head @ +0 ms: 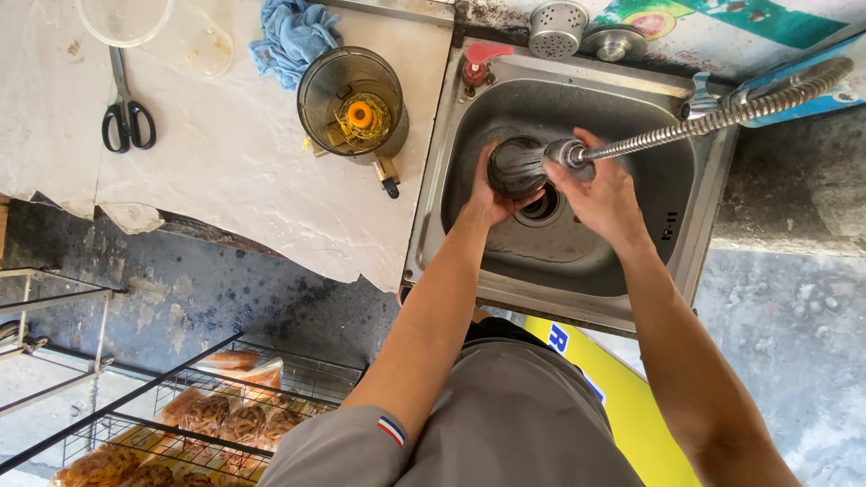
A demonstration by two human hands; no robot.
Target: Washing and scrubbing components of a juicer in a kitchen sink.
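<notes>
Over the steel sink (433, 225), left hand (492, 200) cups a dark round cup-like part (516, 167) above the drain (544, 206), right hand (600, 194) grips the head of a flexible metal spray hose (722, 117) aimed into that part. Left of the sink on the white counter (225, 171): a smoky plastic juicer bowl (352, 104) with an orange core, a blue rag (293, 36) behind it, black scissors (126, 113) and a clear container (126, 18) farther left. Behind the sink sit a perforated metal strainer (557, 29) and a metal lid (613, 42); a wire rack (207, 415) with packaged snacks lies below the counter, well left of the sink.
</notes>
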